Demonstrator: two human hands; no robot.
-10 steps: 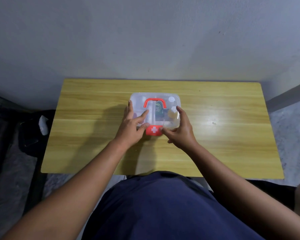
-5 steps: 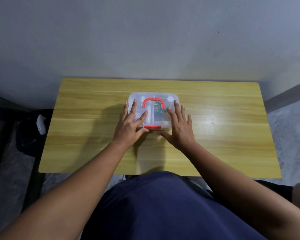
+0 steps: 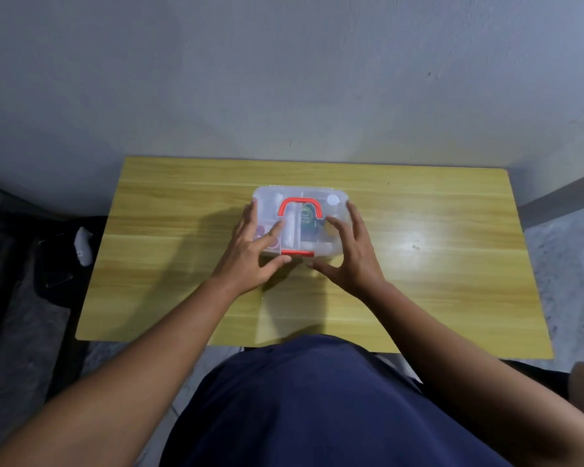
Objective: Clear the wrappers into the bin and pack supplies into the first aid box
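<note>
The clear plastic first aid box [image 3: 317,197] with a red handle and a red front latch sits closed at the middle of the yellow wooden table [image 3: 435,281]. Supplies show through its lid. My left hand [image 3: 250,254] rests on the box's left near corner, fingers spread over the lid, thumb by the latch. My right hand [image 3: 351,257] lies on the right near corner, fingers spread and lifting a little. Neither hand grips anything. No wrappers lie on the table.
A grey wall rises right behind the table's far edge. A dark bin or bag [image 3: 58,264] with a white object [image 3: 83,246] on it sits on the floor left of the table. My dark blue clothing fills the near view.
One second ago both thumbs pressed the red latch with its white cross facing up. The latch has since folded down, and my hands moved onto the lid, then spread toward the box's corners.
</note>
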